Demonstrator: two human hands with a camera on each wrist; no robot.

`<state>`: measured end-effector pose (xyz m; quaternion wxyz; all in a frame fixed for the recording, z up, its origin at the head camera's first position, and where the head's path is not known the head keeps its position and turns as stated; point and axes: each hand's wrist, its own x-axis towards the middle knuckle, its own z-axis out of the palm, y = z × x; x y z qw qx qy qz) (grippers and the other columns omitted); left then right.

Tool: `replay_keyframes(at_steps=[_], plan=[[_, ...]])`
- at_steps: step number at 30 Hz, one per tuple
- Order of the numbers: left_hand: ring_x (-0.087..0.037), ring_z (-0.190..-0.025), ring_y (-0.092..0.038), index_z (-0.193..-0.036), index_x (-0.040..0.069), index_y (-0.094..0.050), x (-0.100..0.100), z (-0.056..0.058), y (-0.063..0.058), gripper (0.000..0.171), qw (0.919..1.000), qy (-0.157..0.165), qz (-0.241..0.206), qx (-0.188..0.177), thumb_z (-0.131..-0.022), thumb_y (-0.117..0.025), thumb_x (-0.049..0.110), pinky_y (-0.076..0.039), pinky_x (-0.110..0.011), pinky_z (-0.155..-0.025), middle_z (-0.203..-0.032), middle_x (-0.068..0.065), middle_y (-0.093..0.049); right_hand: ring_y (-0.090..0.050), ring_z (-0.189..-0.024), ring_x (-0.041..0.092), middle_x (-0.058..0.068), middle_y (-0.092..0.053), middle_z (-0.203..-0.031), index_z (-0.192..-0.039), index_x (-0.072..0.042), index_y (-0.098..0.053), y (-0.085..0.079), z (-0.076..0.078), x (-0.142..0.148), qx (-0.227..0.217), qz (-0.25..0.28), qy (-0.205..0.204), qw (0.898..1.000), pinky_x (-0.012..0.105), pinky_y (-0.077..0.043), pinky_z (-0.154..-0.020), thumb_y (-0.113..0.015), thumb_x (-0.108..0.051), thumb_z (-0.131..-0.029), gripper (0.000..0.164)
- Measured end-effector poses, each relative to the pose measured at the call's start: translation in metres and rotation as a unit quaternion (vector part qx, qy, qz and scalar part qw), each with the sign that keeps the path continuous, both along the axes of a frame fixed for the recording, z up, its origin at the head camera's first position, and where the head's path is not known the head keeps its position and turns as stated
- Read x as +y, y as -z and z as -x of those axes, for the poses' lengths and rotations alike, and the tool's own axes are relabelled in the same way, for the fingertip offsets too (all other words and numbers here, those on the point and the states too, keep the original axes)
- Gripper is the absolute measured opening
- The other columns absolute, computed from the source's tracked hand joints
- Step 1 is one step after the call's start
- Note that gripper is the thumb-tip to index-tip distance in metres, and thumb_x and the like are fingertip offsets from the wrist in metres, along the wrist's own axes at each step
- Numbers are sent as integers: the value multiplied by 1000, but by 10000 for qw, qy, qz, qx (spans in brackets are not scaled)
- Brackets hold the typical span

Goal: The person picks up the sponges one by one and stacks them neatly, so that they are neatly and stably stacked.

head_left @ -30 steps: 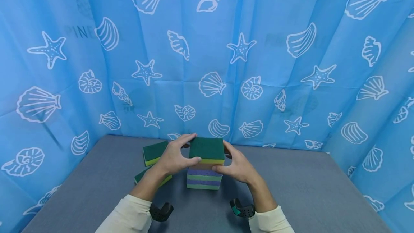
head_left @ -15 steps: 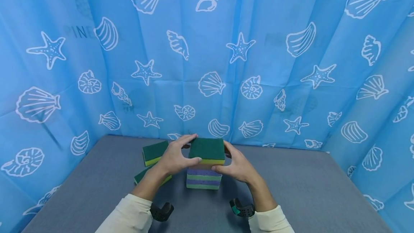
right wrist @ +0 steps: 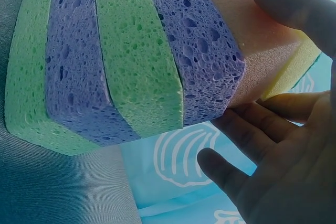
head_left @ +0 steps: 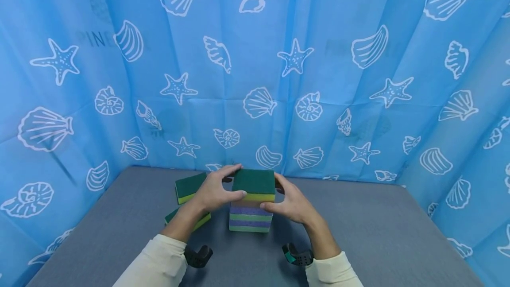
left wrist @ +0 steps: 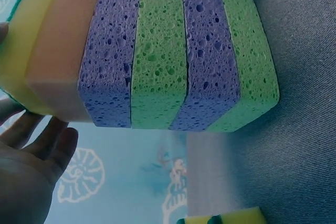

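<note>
A stack of sponges stands on the grey table. From the bottom, green and purple cellulose sponges alternate, with a purple sponge (left wrist: 113, 40) uppermost among them. Above that lies a tan sponge (right wrist: 236, 19), topped by a yellow scouring sponge (head_left: 254, 181) whose dark green pad faces up. My left hand (head_left: 213, 191) holds the upper stack from the left, thumb at the front edge of the yellow layer, fingers reaching behind. From the right, my right hand (head_left: 294, 202) grips it too, its thumb over the tan sponge's front and its fingers along the side and back.
Two more yellow-and-green scouring sponges lie left of the stack: a farther sponge (head_left: 190, 186) and a nearer sponge (head_left: 203, 221) partly behind the left forearm. A blue curtain (head_left: 255, 79) with white shells hangs behind the grey table (head_left: 358, 234).
</note>
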<state>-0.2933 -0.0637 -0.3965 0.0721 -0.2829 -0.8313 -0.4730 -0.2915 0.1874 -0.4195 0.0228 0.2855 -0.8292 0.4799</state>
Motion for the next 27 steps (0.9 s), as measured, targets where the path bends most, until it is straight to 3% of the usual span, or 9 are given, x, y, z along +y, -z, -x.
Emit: replay_keyframes(at_steps=[9,15,19,22,27], plan=[[-35,-115,-52,-142,-1,-45,-2,3,0,67,9998,157,-101,-56,-85,-73,22,-44,-52,-92,-137,-17,-50,-51,-118,22,1,-55,-127,-145,-15,-40,-2,0,-2,-40,-42,11,10000,53,-37,-100,-79,-29,-82,76],[-35,-116,-51,-142,0,-45,-1,3,0,68,9999,154,-4,-41,-85,-73,23,-45,-49,-92,-137,-16,-49,-50,-119,24,4,-55,-127,-145,-15,-40,-1,1,0,-59,107,-117,9999,57,-35,-100,-78,-24,-83,74],[-35,-117,-50,-143,0,-44,-1,3,0,69,9999,147,45,-73,-85,-73,24,-44,-50,-92,-139,-17,-48,-47,-122,27,6,-52,-132,-149,-15,-34,-2,0,1,-73,142,61,9999,58,-32,-101,-75,-28,-84,78],[-35,-118,-50,-143,0,-44,0,3,-1,69,9998,162,42,-109,-85,-73,24,-44,-51,-92,-139,-17,-48,-43,-127,30,11,-47,-139,-152,-12,-29,-4,-2,1,88,295,341,9989,59,-30,-102,-69,-34,-88,79],[-35,-118,-50,-144,1,-43,0,3,-1,71,9997,175,-17,-164,-84,-73,25,-44,-52,-92,-138,-16,-49,-40,-129,34,15,-41,-144,-151,-9,-30,-9,-6,-1,734,792,605,9923,61,-30,-101,-61,-34,-92,71]])
